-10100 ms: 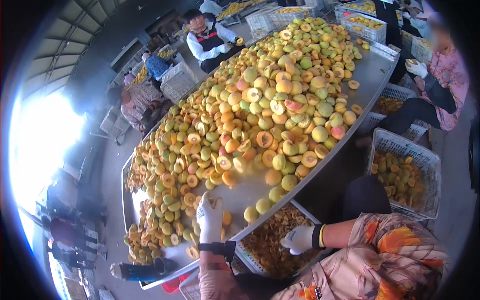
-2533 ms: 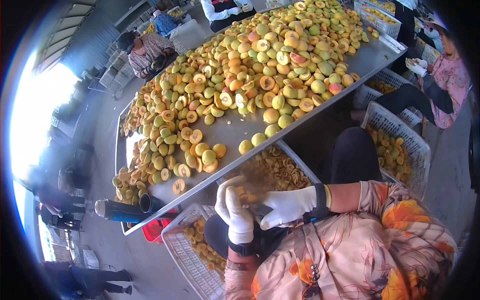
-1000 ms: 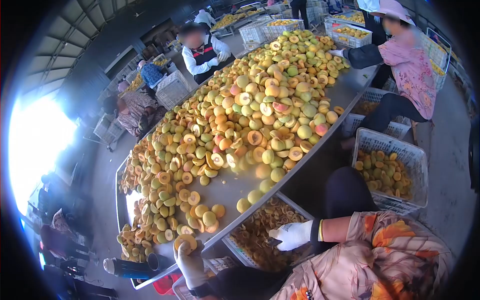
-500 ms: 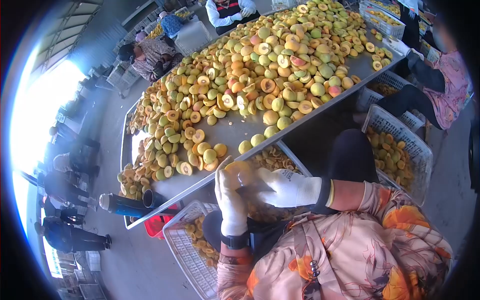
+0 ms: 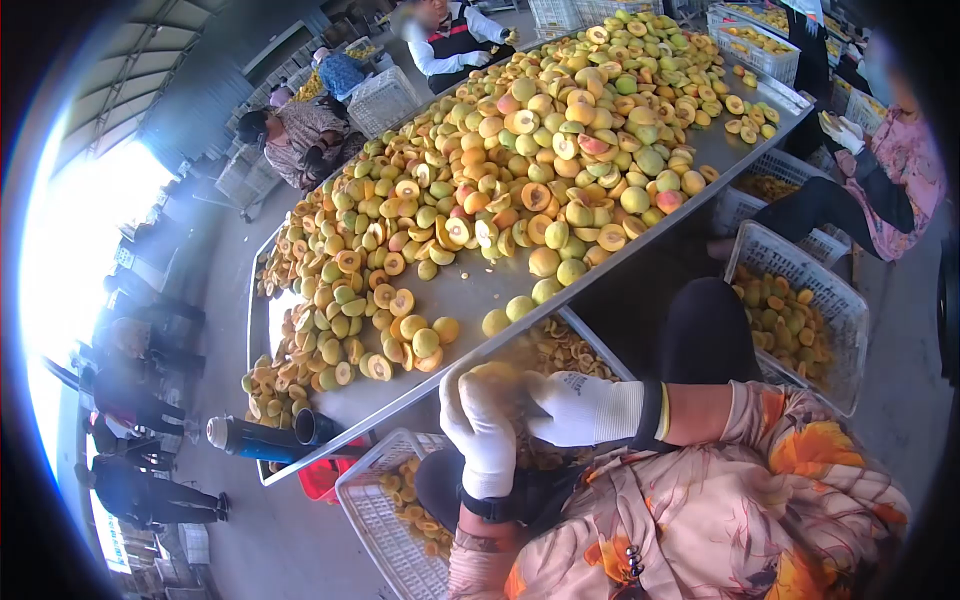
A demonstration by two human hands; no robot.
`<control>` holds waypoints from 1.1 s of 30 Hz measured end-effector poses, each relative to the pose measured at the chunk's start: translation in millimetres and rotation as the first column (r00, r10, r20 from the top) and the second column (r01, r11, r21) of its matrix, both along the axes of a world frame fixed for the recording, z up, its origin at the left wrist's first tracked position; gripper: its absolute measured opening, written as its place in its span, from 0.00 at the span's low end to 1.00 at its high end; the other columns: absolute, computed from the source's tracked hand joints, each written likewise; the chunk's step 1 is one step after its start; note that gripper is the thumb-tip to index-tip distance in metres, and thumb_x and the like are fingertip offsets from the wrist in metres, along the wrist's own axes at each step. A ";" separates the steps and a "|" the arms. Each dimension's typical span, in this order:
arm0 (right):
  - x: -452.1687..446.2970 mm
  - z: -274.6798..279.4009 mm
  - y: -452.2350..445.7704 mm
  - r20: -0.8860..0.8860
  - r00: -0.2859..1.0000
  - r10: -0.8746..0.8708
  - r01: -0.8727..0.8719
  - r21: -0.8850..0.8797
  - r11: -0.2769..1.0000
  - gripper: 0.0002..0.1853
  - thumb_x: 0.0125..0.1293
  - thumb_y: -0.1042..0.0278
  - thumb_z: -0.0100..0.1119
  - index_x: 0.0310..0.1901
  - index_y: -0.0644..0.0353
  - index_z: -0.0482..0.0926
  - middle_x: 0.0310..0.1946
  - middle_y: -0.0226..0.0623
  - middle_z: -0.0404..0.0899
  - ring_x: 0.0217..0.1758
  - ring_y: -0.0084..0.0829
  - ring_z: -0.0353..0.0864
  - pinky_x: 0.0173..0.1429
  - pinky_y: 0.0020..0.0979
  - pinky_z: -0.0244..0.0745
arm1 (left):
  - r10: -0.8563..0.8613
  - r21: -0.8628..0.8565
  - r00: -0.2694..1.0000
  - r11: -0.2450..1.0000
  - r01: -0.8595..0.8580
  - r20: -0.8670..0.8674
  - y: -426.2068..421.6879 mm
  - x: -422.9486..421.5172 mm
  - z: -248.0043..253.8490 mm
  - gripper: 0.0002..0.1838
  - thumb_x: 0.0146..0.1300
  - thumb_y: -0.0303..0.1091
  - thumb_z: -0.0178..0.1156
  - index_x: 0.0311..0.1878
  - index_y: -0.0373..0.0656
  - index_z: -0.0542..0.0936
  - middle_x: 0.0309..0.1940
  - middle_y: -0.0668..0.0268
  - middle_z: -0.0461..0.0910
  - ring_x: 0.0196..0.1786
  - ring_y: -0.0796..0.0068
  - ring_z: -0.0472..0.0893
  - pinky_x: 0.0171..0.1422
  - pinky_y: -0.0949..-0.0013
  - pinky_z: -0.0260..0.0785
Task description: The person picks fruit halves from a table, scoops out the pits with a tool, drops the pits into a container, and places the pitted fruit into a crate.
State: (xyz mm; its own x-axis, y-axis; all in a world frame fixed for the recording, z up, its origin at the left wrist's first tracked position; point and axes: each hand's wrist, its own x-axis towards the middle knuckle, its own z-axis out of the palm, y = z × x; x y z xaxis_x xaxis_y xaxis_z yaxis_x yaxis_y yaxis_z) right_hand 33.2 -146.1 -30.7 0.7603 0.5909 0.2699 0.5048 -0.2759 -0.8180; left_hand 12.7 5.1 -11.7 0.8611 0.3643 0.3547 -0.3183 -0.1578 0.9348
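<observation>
Both hands wear white gloves and meet above a crate of pits and scraps (image 5: 575, 352) at the table's near edge. My left hand (image 5: 480, 425) is wrapped round a yellow fruit half (image 5: 495, 378), which is blurred. Against the fruit's right side is my right hand (image 5: 580, 408), fingers closed; whatever tool it may hold is hidden. A large heap of halved fruit (image 5: 540, 150) lies on the metal table (image 5: 480, 290), with several loose halves by its near edge.
Crates of fruit halves stand at lower left (image 5: 365, 480) and right (image 5: 850, 330). A blue flask (image 5: 260, 438) lies at the table's left corner, above a red container (image 5: 320, 480). Co-workers sit across the table (image 5: 460, 45), at left (image 5: 305, 140) and at right (image 5: 895, 170).
My hands stay together round the fruit, which is now more blurred. The co-worker at right has drawn an arm back from the table. Over the last second, my left hand came in from the table edge.
</observation>
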 end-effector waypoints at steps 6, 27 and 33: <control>13.5 9.9 -4.8 -0.022 0.987 0.159 -0.159 0.005 0.987 0.16 0.64 0.71 0.60 0.52 0.68 0.74 0.34 0.55 0.84 0.36 0.53 0.87 0.41 0.46 0.80 | -0.075 -0.096 0.994 0.993 0.067 -0.083 7.2 9.4 4.9 0.23 0.80 0.50 0.53 0.52 0.36 0.83 0.33 0.69 0.81 0.29 0.86 0.75 0.28 0.83 0.65; 41.4 -32.9 19.9 -0.092 0.960 0.266 -0.258 0.087 0.962 0.16 0.62 0.72 0.60 0.49 0.73 0.80 0.36 0.54 0.86 0.43 0.47 0.88 0.48 0.41 0.80 | 0.053 -0.446 0.996 0.892 -0.077 -0.067 -14.2 34.7 7.2 0.21 0.79 0.45 0.54 0.49 0.32 0.82 0.38 0.61 0.84 0.36 0.79 0.80 0.39 0.78 0.72; 49.4 -36.8 24.5 -0.110 0.947 0.302 -0.291 0.106 0.951 0.16 0.62 0.73 0.59 0.50 0.72 0.80 0.36 0.50 0.87 0.41 0.42 0.87 0.48 0.39 0.79 | 0.045 -0.417 0.998 0.907 -0.063 -0.053 -9.3 44.1 2.2 0.22 0.79 0.47 0.55 0.50 0.32 0.81 0.37 0.59 0.84 0.36 0.77 0.81 0.39 0.76 0.73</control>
State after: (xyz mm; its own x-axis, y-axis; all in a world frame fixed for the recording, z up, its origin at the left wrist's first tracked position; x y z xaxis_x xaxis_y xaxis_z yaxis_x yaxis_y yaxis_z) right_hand 82.6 -121.7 -67.5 0.5848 0.7731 0.2457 0.4465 -0.0540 -0.8931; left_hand 56.8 -4.2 -9.5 0.8467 0.5175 0.1240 -0.2797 0.2346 0.9310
